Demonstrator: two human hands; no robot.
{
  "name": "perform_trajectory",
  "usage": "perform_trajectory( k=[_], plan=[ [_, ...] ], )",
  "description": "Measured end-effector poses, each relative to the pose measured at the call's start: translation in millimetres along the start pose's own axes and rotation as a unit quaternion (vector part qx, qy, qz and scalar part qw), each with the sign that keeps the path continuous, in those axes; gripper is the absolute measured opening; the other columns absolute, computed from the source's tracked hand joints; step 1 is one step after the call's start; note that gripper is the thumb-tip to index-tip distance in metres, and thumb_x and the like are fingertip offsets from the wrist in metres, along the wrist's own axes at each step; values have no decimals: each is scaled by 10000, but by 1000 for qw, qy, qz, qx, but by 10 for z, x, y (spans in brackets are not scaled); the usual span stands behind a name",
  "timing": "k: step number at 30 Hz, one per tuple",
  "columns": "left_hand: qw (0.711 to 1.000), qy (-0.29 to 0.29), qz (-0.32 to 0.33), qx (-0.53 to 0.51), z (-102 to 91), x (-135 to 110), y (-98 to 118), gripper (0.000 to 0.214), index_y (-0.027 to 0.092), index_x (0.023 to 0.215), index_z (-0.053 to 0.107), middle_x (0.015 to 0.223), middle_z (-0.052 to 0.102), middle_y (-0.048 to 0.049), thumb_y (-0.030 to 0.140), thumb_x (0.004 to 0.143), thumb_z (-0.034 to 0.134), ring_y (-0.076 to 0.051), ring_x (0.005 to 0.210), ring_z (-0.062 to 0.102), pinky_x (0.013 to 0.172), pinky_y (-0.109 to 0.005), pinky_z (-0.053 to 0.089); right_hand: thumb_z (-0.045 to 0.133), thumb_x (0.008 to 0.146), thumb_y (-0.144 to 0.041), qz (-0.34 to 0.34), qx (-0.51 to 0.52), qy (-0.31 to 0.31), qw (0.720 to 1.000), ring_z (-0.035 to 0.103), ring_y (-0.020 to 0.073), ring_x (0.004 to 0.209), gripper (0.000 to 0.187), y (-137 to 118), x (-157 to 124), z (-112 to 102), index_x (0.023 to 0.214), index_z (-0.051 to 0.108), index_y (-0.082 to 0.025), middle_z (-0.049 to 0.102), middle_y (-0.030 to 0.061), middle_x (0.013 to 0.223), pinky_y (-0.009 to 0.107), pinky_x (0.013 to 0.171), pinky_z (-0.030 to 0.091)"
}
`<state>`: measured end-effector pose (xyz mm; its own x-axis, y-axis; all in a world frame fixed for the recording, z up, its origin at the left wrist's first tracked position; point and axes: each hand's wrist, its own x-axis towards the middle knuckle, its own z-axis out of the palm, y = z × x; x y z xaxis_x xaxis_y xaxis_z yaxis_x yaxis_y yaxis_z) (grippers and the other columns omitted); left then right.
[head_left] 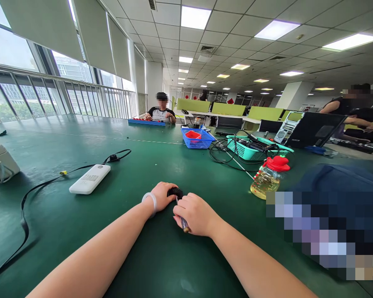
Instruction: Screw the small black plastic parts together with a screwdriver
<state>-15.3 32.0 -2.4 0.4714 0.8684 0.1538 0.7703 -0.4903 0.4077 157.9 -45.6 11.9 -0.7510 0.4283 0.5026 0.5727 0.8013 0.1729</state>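
A small black object [175, 191], its kind too small to make out, rests on the green tabletop. My left hand [162, 195], with a pale bangle [154, 203] at the wrist, closes on its left side and hides part of it. My right hand [194, 213] is wrapped round a screwdriver [184, 225]. The handle end points back toward me, and a thin shaft shows above the fist, angled up at the black object. Whether the tip touches it is hidden.
On the left lie a white power bank [90, 179] and a black strap [25, 223]. To the right stand a red-lidded bottle [267, 180] of yellowish liquid, a blue basket [197, 142], a teal basket [248, 154] with cables, and dark fabric [345, 182]. A person [161, 111] sits across the table.
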Motion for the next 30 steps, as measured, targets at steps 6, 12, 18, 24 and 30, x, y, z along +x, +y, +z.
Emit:
perform_trajectory(
  k=[6, 12, 18, 24, 30],
  plan=[
    [1000, -5, -1, -8, -4, 0, 5, 362, 236, 1165, 642, 1144, 682, -46, 277, 807, 608, -257, 1139, 562, 1016, -374, 431, 490, 885, -248, 106, 91, 79, 987, 481, 137, 578, 173, 152, -70, -29, 735, 562, -197, 597, 6, 643, 279, 614, 335],
    [1000, -5, -4, -15, 15, 8, -25, 397, 248, 1201, 611, 1114, 681, -53, 343, 815, 611, -250, 1127, 568, 996, -378, 452, 498, 905, -342, 263, 225, 147, 927, 512, 127, 569, 254, 201, -114, 10, 700, 589, -222, 573, -20, 598, 242, 572, 381],
    [999, -2, -15, -34, 37, 20, -40, 490, 236, 1272, 548, 1143, 675, -58, 295, 795, 640, -255, 1141, 562, 1014, -395, 436, 496, 911, -367, 310, 230, 212, 898, 496, 132, 549, 283, 236, -130, 45, 689, 589, -218, 555, -9, 603, 250, 544, 385],
    [999, -8, -5, -45, 29, -12, -17, 614, 242, 1338, 485, 1151, 668, -56, 332, 759, 670, -261, 1160, 547, 1025, -397, 427, 580, 851, -416, 375, 268, 250, 851, 542, 151, 614, 233, 270, -107, 50, 756, 625, -208, 627, 23, 722, 256, 559, 419],
    [999, -22, 6, -32, 6, -29, 20, 477, 256, 1217, 604, 1130, 658, -64, 309, 750, 680, -255, 1149, 552, 1018, -382, 438, 510, 853, -573, 467, 324, 232, 789, 438, 130, 464, 434, 323, -120, 116, 641, 592, -204, 498, -18, 504, 258, 473, 354]
  ],
)
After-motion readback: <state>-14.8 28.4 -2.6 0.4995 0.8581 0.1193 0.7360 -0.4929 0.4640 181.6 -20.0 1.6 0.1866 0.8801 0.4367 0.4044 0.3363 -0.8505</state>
